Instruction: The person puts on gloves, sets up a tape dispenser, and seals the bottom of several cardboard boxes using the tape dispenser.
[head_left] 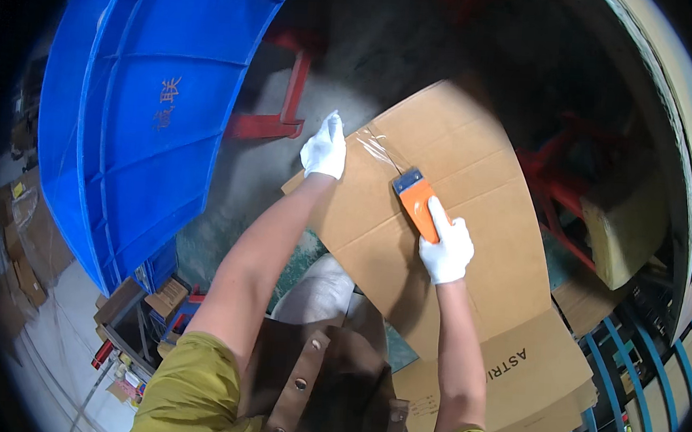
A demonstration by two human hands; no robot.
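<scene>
The orange-handled tool (423,210) lies over the middle of the cardboard sheet (482,189), gripped in the right hand (447,254), with its dark flat head foremost. Its long axis runs obliquely, from the gloved palm at lower right to the head at upper left. From my remote viewpoint I note the governing relation: the head points up and leftward along a thin dark line in the cardboard, toward the clear tape (375,147) near the sheet's upper-left edge. I cannot tell whether that line is a cut or a seam. The right hand is closed about the handle, its thumb laid along the upper face. The left hand (324,151), also white-gloved, sits at the sheet's left edge, just beside the tape and nearer to it than the right; I cannot tell whether its fingers clasp the edge, as their undersides are hidden.

Farther out, I see a large blue plastic bin (178,43) at upper left, with a red metal frame (294,94) beside it. More printed cardboard (525,393) lies below the sheet, and blue slats (620,367) stand at lower right.
</scene>
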